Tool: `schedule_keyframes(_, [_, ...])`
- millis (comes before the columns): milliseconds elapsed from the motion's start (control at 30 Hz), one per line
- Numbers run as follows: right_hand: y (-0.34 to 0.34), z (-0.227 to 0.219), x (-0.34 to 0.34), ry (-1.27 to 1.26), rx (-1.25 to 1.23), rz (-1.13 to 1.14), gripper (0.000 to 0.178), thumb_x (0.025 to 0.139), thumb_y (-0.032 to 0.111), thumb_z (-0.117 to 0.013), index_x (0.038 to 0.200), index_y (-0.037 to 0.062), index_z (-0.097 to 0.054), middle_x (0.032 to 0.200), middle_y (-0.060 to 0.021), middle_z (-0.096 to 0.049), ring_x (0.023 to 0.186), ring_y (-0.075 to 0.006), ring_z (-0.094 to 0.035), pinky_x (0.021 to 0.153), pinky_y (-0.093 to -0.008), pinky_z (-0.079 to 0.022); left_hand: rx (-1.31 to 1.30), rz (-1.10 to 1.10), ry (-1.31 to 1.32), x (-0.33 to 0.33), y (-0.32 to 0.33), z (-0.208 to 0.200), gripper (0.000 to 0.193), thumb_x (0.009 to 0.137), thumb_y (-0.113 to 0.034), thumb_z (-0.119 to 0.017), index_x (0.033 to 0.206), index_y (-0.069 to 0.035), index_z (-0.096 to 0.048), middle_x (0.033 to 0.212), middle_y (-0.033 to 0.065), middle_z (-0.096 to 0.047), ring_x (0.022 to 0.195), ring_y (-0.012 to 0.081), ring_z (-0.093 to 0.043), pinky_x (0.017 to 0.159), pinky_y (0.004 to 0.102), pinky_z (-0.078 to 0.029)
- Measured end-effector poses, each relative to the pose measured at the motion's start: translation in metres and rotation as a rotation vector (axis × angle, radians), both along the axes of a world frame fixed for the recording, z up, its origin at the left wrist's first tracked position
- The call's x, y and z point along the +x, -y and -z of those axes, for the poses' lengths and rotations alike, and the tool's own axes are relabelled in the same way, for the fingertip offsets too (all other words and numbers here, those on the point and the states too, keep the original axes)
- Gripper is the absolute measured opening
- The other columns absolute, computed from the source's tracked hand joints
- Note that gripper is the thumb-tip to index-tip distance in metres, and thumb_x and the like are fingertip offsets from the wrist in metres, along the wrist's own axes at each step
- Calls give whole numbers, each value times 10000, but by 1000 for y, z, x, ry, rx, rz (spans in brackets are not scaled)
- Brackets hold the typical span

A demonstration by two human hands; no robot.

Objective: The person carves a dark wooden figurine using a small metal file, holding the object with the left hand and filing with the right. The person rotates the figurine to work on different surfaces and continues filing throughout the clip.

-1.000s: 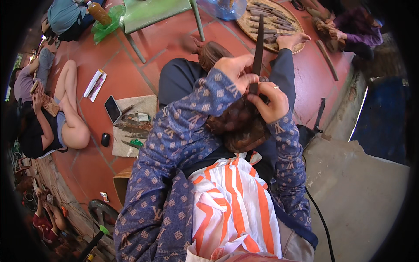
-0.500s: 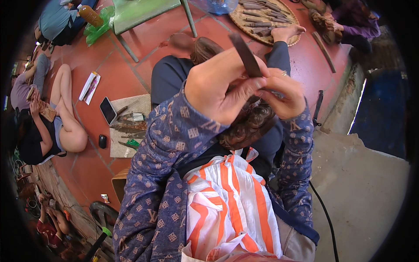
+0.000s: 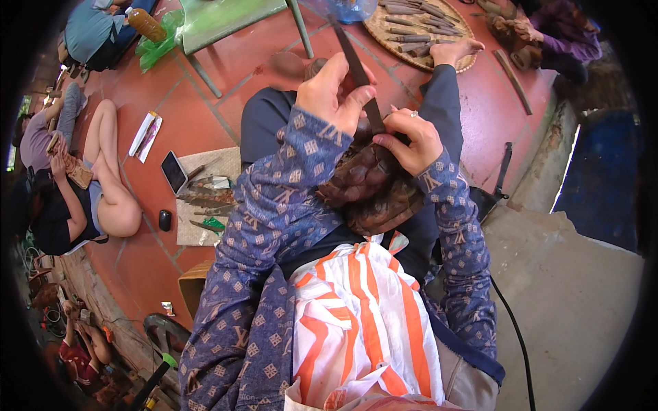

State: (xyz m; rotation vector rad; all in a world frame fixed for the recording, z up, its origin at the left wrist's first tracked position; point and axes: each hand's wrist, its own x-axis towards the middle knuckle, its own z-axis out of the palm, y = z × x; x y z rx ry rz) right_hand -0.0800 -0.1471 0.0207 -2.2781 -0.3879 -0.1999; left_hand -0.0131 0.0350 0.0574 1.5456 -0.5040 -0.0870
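Observation:
A long, dark, flat strip [image 3: 354, 65], something like a file or blade, slants between my two hands above my lap. My left hand [image 3: 334, 94] is closed around its middle, the upper end sticking out past the fingers. Its lower end is pinched between thumb and fingers of my right hand [image 3: 412, 140]. Directly beneath lies a dark brown carved wooden piece [image 3: 370, 181] with rounded, knobbly relief, resting on my lap. My hands and sleeves cover parts of the carving. Whether the strip touches it, I cannot tell.
Left of my knee, a mat [image 3: 195, 236] bears several carving tools, with a phone [image 3: 173, 172] at its edge. A round woven tray [image 3: 468, 65] of dark sticks lies ahead, near a green stool [image 3: 229, 24]. Other people sit at left and far right. A cable [image 3: 517, 335] runs at my right.
Both hands have come down and a little apart, the left shifting leftward. The strip shows more of its length between them, and more of the carving is visible.

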Motion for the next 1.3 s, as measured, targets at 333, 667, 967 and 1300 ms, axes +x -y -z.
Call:
schedule_keyframes(333, [-1,-6,4,-132,46,61,233,770,142,-766,831,0,-593,767,-112,-592,771,-314,-593,803,-391,-464,-76,52,-71,8,5,3,134,883,-3,-639,996,-14,-569,795,20,-631,680,55,-591,566,234,-507])
schedule_keyframes(667, [6,0,2,-95,123,-48,241,779,141,-772,801,-5,-582,792,-125,-608,775,-297,-585,714,-378,-448,70,135,-75,10,8,-4,159,910,-16,-616,1055,-26,-550,905,21,-608,778,68,-608,612,223,-555])
schedule_keyframes(967, [10,7,3,-191,227,-14,235,772,119,-778,843,-4,-591,808,-113,-606,763,-280,-584,718,-359,-450,85,126,-28,15,15,-1,153,904,-31,-633,1037,-36,-560,873,-2,-599,760,45,-582,599,212,-537])
schedule_keyframes(1300, [14,3,0,-149,263,-109,217,805,112,-756,795,-2,-572,765,-94,-614,789,-238,-606,717,-342,-449,88,139,-69,6,16,-10,142,898,-23,-629,1027,-26,-569,851,2,-603,751,49,-591,598,213,-539])
